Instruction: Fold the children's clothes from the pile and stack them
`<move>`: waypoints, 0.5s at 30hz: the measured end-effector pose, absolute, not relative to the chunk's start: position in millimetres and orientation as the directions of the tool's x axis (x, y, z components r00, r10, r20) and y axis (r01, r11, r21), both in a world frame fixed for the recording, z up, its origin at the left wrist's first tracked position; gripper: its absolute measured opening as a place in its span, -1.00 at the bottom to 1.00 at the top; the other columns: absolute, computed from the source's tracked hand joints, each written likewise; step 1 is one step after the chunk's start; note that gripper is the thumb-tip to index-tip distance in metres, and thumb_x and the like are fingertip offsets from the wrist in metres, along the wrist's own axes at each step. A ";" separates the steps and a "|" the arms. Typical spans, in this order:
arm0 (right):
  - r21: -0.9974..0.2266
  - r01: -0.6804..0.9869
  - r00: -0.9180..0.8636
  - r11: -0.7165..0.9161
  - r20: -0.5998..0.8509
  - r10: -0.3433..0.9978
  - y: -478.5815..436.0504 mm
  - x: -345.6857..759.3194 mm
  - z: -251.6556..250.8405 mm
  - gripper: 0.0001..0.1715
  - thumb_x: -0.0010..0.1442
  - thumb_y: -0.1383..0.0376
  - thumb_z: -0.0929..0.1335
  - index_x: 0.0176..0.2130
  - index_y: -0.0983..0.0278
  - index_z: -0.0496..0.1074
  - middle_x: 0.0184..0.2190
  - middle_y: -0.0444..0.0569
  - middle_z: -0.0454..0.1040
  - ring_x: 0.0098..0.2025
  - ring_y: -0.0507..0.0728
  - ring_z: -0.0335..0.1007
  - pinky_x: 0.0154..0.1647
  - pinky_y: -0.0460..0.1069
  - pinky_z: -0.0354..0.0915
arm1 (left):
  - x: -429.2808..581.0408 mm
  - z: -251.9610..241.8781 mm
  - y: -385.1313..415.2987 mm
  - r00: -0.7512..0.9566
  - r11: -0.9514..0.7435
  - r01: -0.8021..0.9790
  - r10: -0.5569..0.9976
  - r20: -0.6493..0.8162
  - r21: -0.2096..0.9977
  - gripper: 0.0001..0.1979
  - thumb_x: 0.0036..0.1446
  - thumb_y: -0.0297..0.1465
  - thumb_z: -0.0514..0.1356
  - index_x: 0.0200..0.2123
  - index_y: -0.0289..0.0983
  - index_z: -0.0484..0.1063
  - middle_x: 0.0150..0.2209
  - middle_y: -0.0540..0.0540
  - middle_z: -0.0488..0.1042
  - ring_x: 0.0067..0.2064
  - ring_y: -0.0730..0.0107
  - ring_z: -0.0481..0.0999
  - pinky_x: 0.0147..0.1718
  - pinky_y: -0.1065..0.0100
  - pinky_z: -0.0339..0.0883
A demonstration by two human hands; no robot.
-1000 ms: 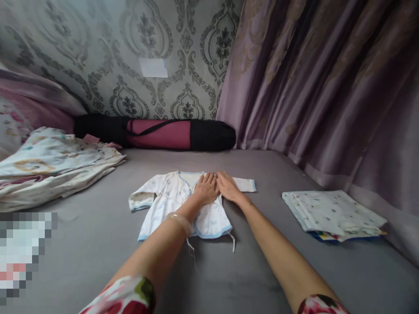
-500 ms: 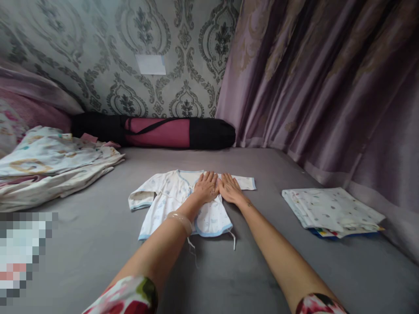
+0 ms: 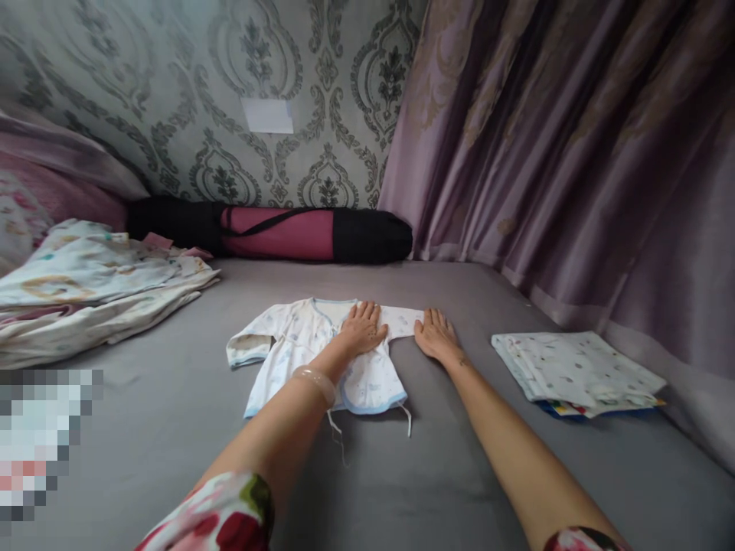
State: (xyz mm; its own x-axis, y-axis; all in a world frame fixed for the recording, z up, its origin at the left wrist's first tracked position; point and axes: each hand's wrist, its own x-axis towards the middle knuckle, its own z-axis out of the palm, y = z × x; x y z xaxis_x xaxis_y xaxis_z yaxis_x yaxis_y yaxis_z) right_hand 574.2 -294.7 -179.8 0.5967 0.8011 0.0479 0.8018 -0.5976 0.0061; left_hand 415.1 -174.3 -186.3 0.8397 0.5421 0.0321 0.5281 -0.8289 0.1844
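A small white baby wrap shirt [image 3: 374, 380] with light blue trim lies spread on the grey bed sheet [image 3: 436, 474]. Its left sleeve is bent downward, while the right one stretches straight out to the side. White tie strings trail below the hem. My left hand [image 3: 363, 327] rests flat on the upper right of the chest, fingers extended. At the cuff of the right sleeve, my right hand [image 3: 436, 334] lies flat with fingers outstretched, covering the sleeve's end. Neither hand grasps anything.
A folded white patterned cloth [image 3: 579, 371] lies on the right, over something colourful. Rumpled baby clothes [image 3: 97, 283] are heaped at the left. A black and maroon long bag [image 3: 276, 232] lies along the wall. A purple curtain [image 3: 517, 153] hangs at the right.
My right hand has slid rightward along the sleeve, from beside my left hand out to the cuff. My left hand has stayed in place on the chest of the shirt.
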 end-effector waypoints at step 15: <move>-0.142 0.965 0.220 -0.219 -0.012 0.975 -252.5 527.4 -182.6 -0.31 0.35 0.16 -0.03 0.35 0.41 -0.07 0.37 0.05 -0.11 0.39 0.15 -0.28 0.35 0.12 -0.31 | 259.8 -134.2 -119.3 0.384 -0.405 0.809 0.913 0.137 0.425 -0.59 0.22 -0.40 0.02 0.13 -0.35 0.27 0.12 -0.28 0.38 0.15 0.17 0.35 0.11 0.24 0.20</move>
State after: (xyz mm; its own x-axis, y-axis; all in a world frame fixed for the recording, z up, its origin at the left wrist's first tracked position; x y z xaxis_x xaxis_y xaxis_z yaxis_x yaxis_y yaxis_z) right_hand 527.4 -252.5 -182.6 0.2198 0.9755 -0.0121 0.9653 -0.2193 -0.1418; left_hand 259.8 -119.3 -134.2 0.3845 0.9129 0.1374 0.8095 -0.4049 0.4252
